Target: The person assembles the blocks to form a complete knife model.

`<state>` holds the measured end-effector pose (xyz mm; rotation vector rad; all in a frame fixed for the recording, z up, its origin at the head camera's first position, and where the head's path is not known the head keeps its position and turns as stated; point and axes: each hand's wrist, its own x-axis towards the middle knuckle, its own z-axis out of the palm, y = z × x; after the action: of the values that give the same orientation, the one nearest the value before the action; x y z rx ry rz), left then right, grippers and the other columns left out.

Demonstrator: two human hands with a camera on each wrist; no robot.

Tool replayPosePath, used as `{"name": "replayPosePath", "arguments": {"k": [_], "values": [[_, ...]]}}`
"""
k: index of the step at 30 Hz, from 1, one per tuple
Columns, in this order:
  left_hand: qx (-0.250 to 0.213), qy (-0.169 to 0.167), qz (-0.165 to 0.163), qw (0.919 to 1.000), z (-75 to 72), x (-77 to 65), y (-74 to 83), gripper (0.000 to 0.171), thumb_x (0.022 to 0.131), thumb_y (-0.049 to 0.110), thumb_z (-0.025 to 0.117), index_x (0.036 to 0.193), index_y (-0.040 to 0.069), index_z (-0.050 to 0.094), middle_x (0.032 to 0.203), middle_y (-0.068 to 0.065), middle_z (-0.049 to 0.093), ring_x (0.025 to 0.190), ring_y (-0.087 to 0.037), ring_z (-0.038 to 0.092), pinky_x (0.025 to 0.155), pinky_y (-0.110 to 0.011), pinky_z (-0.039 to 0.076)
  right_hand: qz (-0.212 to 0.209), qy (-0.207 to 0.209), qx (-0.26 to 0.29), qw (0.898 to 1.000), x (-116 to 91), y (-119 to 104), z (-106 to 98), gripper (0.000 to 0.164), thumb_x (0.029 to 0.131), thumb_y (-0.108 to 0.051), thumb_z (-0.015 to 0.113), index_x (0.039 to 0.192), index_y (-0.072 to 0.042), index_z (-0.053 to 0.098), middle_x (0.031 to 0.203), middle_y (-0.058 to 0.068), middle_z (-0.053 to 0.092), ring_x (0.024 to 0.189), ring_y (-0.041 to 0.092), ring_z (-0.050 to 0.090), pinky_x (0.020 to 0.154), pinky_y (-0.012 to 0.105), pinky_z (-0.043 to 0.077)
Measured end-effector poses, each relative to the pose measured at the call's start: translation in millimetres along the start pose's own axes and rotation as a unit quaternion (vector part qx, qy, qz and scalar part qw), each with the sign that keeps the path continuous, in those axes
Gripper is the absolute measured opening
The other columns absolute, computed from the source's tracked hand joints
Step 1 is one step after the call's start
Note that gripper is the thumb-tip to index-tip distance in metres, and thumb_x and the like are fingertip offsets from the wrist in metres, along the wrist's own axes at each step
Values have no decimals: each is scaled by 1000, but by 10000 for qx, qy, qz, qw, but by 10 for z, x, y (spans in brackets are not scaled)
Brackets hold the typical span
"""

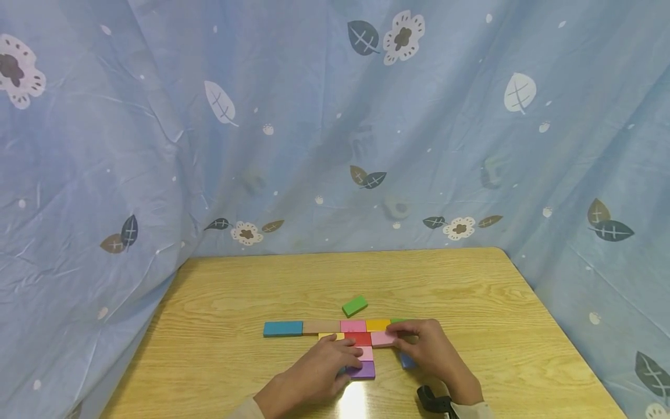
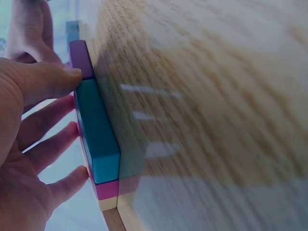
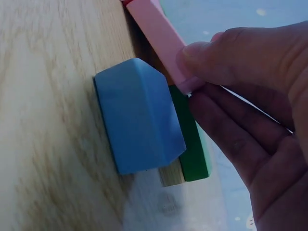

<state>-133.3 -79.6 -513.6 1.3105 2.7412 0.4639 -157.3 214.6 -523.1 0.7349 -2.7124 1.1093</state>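
My right hand (image 1: 430, 348) pinches the right end of a light pink block (image 1: 383, 338) between thumb and fingertips, its other end beside a red block (image 1: 358, 338). In the right wrist view, a blue block (image 3: 127, 120) lies just below that hand, in front of a green block (image 3: 194, 144). My left hand (image 1: 323, 365) lies over the middle blocks, fingers spread, fingertips on the red, another pink (image 1: 367, 353) and the purple block (image 1: 364, 370). In the left wrist view its thumb touches where the purple block meets a teal block (image 2: 98, 134).
A row behind the hands runs from a blue block (image 1: 282, 329) through a tan block (image 1: 321, 327), a pink block (image 1: 353, 326) and an orange-yellow block (image 1: 378, 325). A loose green block (image 1: 355, 305) lies farther back on the wooden table (image 1: 225, 291). A patterned curtain (image 1: 314, 145) surrounds the table.
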Motion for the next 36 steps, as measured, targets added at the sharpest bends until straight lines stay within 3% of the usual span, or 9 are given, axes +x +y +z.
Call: {"name": "replayPosePath", "arguments": {"k": [11, 19, 27, 32, 36], "values": [[92, 114, 75, 9999, -20, -22, 12, 28, 99, 18, 78, 126, 22, 83, 144, 7, 73, 143, -20, 65, 118, -61, 54, -565, 76, -378, 9977, 36, -16, 24, 23, 83, 0, 92, 101, -13, 87, 98, -3, 85, 93, 11, 80, 83, 36, 70], [-52, -24, -77, 10000, -31, -25, 16, 29, 98, 17, 78, 126, 24, 82, 147, 7, 71, 145, -20, 63, 120, -61, 52, -939, 235, -678, 9930, 56, -16, 71, 26, 79, 2, 95, 97, -13, 86, 93, -4, 83, 87, 12, 78, 78, 33, 69], [-131, -87, -126, 9998, -37, -24, 15, 29, 99, 17, 77, 127, 24, 82, 148, 8, 70, 146, -20, 62, 121, -62, 51, -932, 145, -731, 9929, 67, -42, 71, 27, 79, 3, 95, 99, -12, 85, 94, -4, 82, 88, 11, 78, 79, 32, 69], [-117, -31, -21, 9999, -24, -15, 9, 29, 99, 16, 78, 126, 23, 82, 147, 6, 71, 145, -21, 63, 119, -62, 53, -607, 97, -276, 9977, 99, -56, -32, 25, 87, -1, 91, 109, -10, 85, 106, -1, 85, 97, 20, 82, 84, 41, 70], [-159, -109, -75, 9998, -24, -10, 10, 29, 100, 18, 77, 128, 24, 82, 147, 8, 71, 145, -21, 62, 120, -62, 51, -265, 200, 245, 9991, 238, -65, -164, 28, 91, -3, 88, 117, -11, 84, 115, 4, 84, 108, 29, 81, 92, 47, 69]]}}
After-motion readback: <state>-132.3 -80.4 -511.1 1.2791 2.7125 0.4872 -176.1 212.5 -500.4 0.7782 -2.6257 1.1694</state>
